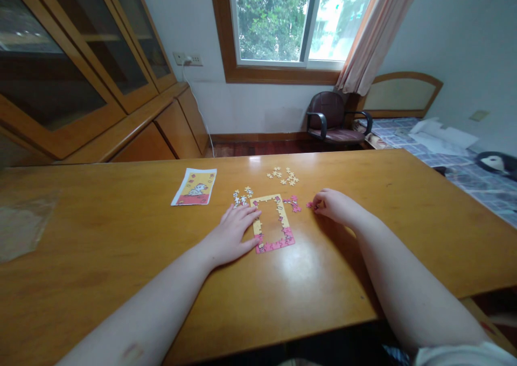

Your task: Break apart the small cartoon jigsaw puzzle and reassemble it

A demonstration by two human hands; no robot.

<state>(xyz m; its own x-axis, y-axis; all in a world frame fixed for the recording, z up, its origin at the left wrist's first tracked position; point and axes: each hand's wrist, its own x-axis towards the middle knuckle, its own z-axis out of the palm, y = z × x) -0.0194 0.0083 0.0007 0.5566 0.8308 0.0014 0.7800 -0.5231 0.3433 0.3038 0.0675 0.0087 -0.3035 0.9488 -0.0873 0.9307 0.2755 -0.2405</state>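
A jigsaw puzzle border [276, 246], yellow above and pink below, lies on the table as a joined rectangle with a bare middle. My left hand [237, 231] rests flat over its left side, fingers spread. To the right, my right hand [329, 204] pinches at a pink puzzle piece [309, 205] close to the tabletop; its fingertips partly hide the piece. Between that hand and the border sits a small group of pink pieces [296, 203]. White patterned pieces [242, 197] lie just beyond my left fingers, and loose yellow pieces [289, 177] are scattered farther back.
A picture sheet [194, 187] showing a white cartoon animal lies at the back left of the wooden table [121, 237]. Clear plastic [24, 226] is at the far left. Beyond the table stand a chair [333, 118], a bed [424, 137] and a glass-door cabinet [109, 97].
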